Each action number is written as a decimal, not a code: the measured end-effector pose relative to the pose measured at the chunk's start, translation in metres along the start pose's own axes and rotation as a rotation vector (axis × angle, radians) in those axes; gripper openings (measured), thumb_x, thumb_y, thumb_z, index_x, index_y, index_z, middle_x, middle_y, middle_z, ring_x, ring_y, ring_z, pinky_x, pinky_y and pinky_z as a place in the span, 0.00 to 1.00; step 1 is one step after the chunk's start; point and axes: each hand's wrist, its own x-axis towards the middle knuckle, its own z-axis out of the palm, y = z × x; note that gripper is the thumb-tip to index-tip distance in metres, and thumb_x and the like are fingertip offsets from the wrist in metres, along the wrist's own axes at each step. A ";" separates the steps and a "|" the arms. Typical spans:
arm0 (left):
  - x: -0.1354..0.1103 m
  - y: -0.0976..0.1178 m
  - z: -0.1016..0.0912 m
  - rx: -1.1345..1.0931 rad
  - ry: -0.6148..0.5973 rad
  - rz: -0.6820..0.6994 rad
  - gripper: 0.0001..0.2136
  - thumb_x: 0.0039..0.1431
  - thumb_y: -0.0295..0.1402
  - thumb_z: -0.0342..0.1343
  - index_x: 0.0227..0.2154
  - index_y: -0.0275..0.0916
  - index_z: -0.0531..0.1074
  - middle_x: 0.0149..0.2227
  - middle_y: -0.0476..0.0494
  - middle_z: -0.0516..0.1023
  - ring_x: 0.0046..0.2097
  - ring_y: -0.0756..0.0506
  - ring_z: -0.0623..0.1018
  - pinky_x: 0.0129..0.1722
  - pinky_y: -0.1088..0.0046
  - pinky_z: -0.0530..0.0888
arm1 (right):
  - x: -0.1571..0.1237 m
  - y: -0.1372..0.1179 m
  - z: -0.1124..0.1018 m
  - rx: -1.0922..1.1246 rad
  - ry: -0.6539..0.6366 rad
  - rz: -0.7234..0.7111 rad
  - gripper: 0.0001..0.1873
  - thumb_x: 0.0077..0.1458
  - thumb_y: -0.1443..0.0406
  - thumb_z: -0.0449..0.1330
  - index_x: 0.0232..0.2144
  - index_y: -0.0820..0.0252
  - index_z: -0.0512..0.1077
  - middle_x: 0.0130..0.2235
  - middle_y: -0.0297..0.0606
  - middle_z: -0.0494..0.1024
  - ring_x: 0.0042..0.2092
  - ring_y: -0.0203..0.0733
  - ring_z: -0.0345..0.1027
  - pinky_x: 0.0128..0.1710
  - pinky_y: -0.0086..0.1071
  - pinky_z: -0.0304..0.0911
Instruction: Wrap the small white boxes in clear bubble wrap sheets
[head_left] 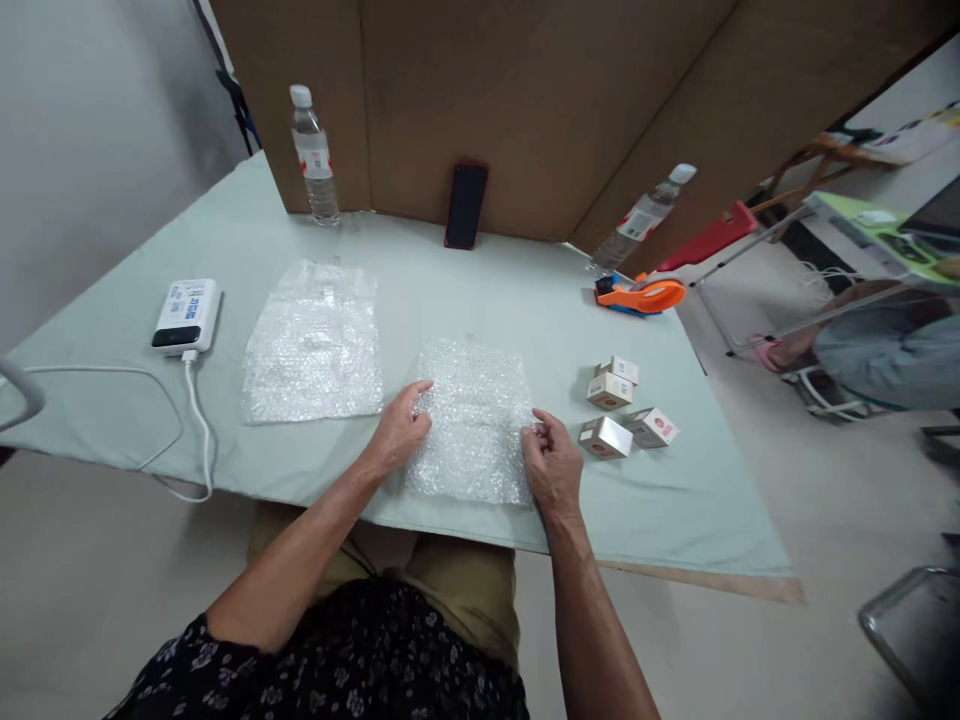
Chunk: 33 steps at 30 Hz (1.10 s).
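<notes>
A sheet of clear bubble wrap (474, 430) lies flat on the table in front of me. My left hand (399, 432) is at its left edge, index finger reaching forward and the other fingers curled at the plastic. On the opposite edge, my right hand (553, 462) pinches the sheet between thumb and fingers. Another bubble wrap piece (319, 345) rests to the left, apart from my hands. Just right of my right hand stand several small boxes, among them a white-topped box (606, 438) and a box with a red mark (651, 428).
An orange tape dispenser (641, 295) sits at the back right, near a leaning water bottle (641, 222). Another bottle (315, 160) and a phone (466, 206) stand by the cardboard wall (480, 100). A cabled white power bank (187, 316) lies left. A person's leg (885, 340) shows at right.
</notes>
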 end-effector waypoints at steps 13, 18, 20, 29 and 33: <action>-0.002 -0.002 0.001 0.038 -0.008 -0.032 0.27 0.54 0.27 0.49 0.59 0.35 0.68 0.33 0.47 0.77 0.25 0.52 0.67 0.32 0.73 0.69 | -0.001 -0.003 -0.003 0.054 -0.012 -0.009 0.19 0.57 0.58 0.56 0.45 0.63 0.76 0.30 0.35 0.77 0.28 0.36 0.66 0.34 0.32 0.67; -0.005 -0.003 0.004 0.087 0.045 -0.056 0.27 0.53 0.30 0.51 0.58 0.36 0.68 0.32 0.49 0.76 0.24 0.52 0.67 0.28 0.75 0.66 | -0.005 -0.008 -0.005 0.086 -0.085 0.016 0.19 0.57 0.57 0.56 0.46 0.61 0.75 0.29 0.34 0.75 0.27 0.36 0.65 0.34 0.32 0.66; -0.005 -0.001 0.004 0.108 0.060 -0.065 0.26 0.53 0.31 0.52 0.57 0.36 0.69 0.30 0.50 0.75 0.24 0.52 0.68 0.28 0.75 0.66 | -0.007 -0.011 -0.007 0.110 -0.070 0.000 0.19 0.58 0.56 0.56 0.45 0.62 0.75 0.29 0.34 0.73 0.28 0.36 0.64 0.33 0.32 0.66; -0.008 0.003 0.006 0.091 0.091 -0.084 0.24 0.53 0.31 0.53 0.55 0.35 0.71 0.21 0.54 0.67 0.22 0.51 0.67 0.25 0.77 0.64 | 0.014 0.024 -0.082 -0.151 0.196 -0.231 0.23 0.55 0.57 0.60 0.52 0.58 0.70 0.52 0.47 0.74 0.54 0.52 0.66 0.52 0.48 0.65; -0.008 0.005 0.006 0.054 0.072 -0.097 0.24 0.53 0.31 0.53 0.55 0.35 0.71 0.19 0.56 0.64 0.21 0.51 0.65 0.23 0.77 0.61 | 0.032 0.051 -0.098 -0.278 0.017 -0.250 0.30 0.51 0.57 0.61 0.55 0.62 0.67 0.53 0.51 0.73 0.54 0.56 0.65 0.55 0.53 0.61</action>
